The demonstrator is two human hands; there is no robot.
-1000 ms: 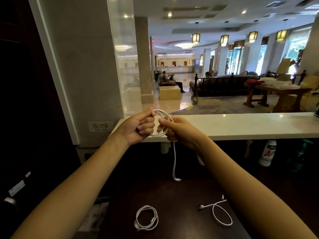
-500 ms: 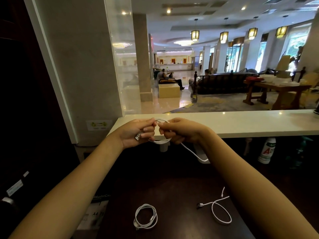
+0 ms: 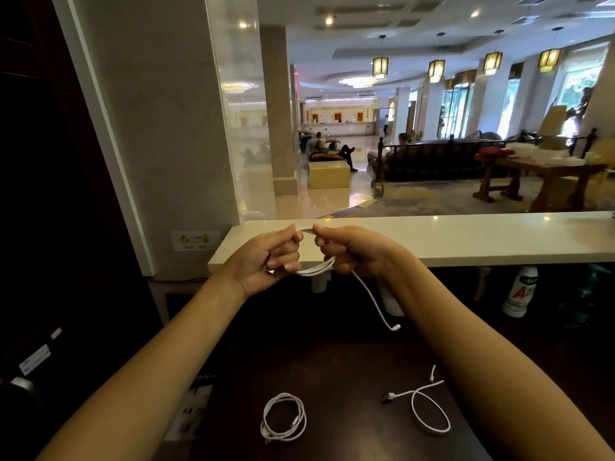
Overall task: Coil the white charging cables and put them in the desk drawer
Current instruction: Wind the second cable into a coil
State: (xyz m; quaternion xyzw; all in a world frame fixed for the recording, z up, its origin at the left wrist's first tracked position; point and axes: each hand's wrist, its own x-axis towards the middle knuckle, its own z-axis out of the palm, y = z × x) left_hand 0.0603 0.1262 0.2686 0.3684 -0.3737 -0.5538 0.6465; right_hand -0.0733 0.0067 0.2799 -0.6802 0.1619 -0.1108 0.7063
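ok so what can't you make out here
Head view only:
- The desk drawer: nowhere in frame, likely below the bottom edge.
- Loops of the held cable: covered by the left hand and right hand, so no count.
- Label on the bottle under the counter: too dark and small to read.

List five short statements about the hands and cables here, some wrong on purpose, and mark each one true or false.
1. The left hand and the right hand both grip one white cable. True.
2. Two more white cables lie on the dark desk. True.
3. Both desk cables are neatly coiled. False: the left cable is coiled, but the right cable lies in one loose loop with its ends out.
4. The held cable's free end rests on the desk. False: it dangles below the right hand.
5. The white bottle stands on top of the pale counter. False: it stands under the counter, at the right.
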